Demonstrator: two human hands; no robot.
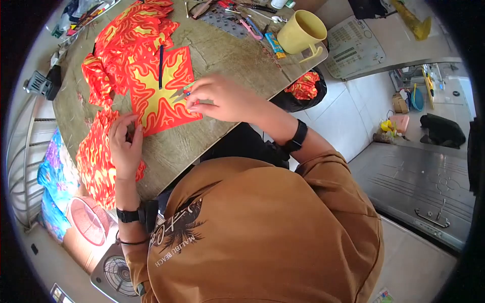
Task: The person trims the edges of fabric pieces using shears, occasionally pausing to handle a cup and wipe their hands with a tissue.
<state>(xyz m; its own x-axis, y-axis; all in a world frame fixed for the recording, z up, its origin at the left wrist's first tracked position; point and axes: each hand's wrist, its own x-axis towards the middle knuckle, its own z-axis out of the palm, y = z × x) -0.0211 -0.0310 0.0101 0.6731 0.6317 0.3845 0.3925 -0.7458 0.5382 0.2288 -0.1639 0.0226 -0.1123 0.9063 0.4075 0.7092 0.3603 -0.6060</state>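
A square piece of red, orange and yellow flame-print cloth [177,113] lies flat on the table, with a narrow dark strip [161,68] on its upper part. My right hand [220,98] is closed around a small pair of snips [178,95], whose pointed metal blades stand apart over the middle of the cloth. Bits of green and blue show at the fingertips. At the cloth's lower left edge rests my left hand [125,144], thumb and forefinger apart, its fingers touching the fabric. Gathered flame-print fabric [96,156] bunches beside and under that hand.
More flame-print fabric [121,45] is heaped at the far left of the worn table [222,50]. A yellow mug [298,35] stands near the right edge, beside pink-handled scissors [251,29] and loose tools. Below that edge, a black bag [298,101] holds flame-print cloth.
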